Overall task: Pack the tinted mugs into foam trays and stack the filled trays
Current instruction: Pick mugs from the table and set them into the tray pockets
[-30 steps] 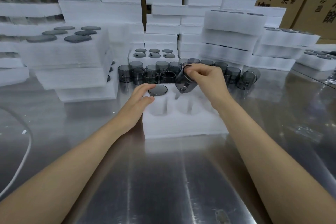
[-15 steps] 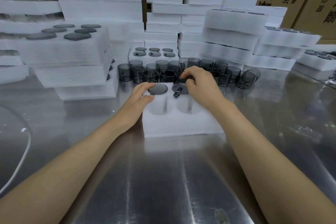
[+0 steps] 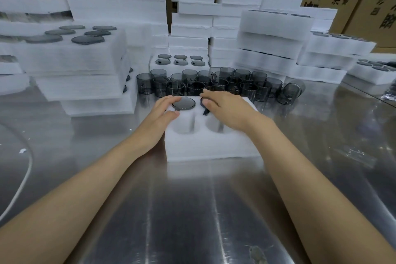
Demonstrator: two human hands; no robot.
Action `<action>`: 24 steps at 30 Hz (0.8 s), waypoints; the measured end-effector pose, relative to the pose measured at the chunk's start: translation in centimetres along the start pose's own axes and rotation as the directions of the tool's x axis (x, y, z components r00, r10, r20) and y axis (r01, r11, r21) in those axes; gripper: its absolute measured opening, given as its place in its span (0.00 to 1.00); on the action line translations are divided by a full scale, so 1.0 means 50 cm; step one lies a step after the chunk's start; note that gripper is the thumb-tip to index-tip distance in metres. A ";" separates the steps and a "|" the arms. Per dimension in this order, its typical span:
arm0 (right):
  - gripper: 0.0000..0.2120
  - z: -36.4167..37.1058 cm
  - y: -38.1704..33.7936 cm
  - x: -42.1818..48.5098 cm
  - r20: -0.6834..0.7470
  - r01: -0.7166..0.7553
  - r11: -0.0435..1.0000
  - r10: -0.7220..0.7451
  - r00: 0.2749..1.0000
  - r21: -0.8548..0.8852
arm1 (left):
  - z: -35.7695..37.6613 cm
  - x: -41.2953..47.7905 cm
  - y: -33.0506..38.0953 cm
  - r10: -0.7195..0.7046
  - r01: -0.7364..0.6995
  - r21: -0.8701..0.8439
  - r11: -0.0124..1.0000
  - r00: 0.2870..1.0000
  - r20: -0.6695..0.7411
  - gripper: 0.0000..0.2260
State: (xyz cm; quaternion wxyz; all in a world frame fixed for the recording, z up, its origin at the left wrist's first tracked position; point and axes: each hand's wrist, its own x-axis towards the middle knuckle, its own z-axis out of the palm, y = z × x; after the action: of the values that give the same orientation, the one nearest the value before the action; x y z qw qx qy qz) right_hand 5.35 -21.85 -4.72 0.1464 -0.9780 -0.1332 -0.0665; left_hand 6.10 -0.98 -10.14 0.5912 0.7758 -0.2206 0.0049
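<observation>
Step in hand, as I judge it: seating a mug in the far row of the foam tray [image 3: 211,148].

- Landmark: foam tray, on the steel table [image 3: 192,210].
- Far-left pocket of the tray: first mug [image 3: 183,103], sunk flush, dark round face up.
- Next pocket along the far row: second mug [image 3: 204,106], mostly hidden under the right hand [image 3: 229,110]. A dark edge and a small handle tip show.
- Right hand lies over that mug, forefinger and thumb curled about its top. Whether it sits fully down I cannot tell.
- Left hand [image 3: 162,113] rests loosely spread on the tray's left edge, fingertips touching the first mug's rim, grasping nothing.
- Two near pockets [image 3: 185,127] of the tray are empty.
- Loose mugs [image 3: 233,83] crowd just behind the tray.
- Filled trays [image 3: 75,55] are stacked to its far left.

To do well: press straight down, not at a tilt, so the foam wall is not torn. Turn the handle into its notch first. Have the left hand brace the tray so it cannot slide. Stop when the mug is level with the first.
</observation>
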 end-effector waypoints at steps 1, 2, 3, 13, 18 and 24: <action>0.20 0.002 0.002 0.004 0.051 -0.017 1.000 0.018 0.999 -0.005 | 0.000 0.000 0.000 0.000 0.000 0.002 1.000 1.000 0.000 0.17; 0.21 0.004 0.004 0.008 0.098 -0.035 0.999 0.036 0.995 -0.003 | 0.000 -0.001 0.001 -0.001 0.001 0.004 1.000 1.000 0.000 0.17; 0.21 0.006 0.004 0.013 0.129 -0.050 0.999 0.049 0.990 0.000 | 0.001 -0.001 0.001 -0.004 0.004 0.006 1.000 1.000 0.000 0.18; 0.17 -0.016 0.037 0.010 -0.214 -0.046 0.843 0.188 0.959 0.537 | -0.002 -0.004 0.003 -0.015 0.015 0.037 0.999 1.000 0.009 0.16; 0.18 -0.039 0.167 -0.018 -0.538 -0.162 0.723 0.626 0.565 0.671 | -0.004 -0.005 0.004 -0.017 0.016 0.036 0.999 1.000 0.013 0.16; 0.20 0.028 0.221 -0.028 -0.528 -0.135 0.870 0.404 0.747 0.474 | -0.002 -0.005 0.008 -0.033 0.033 0.026 0.999 0.999 -0.005 0.17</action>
State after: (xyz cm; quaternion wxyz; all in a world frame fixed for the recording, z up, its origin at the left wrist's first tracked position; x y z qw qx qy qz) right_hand 7.23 -31.94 -9.24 0.3893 -0.8591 0.0567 -0.3273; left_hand 5.79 -0.87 -9.81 0.5817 0.7867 -0.2065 -0.0002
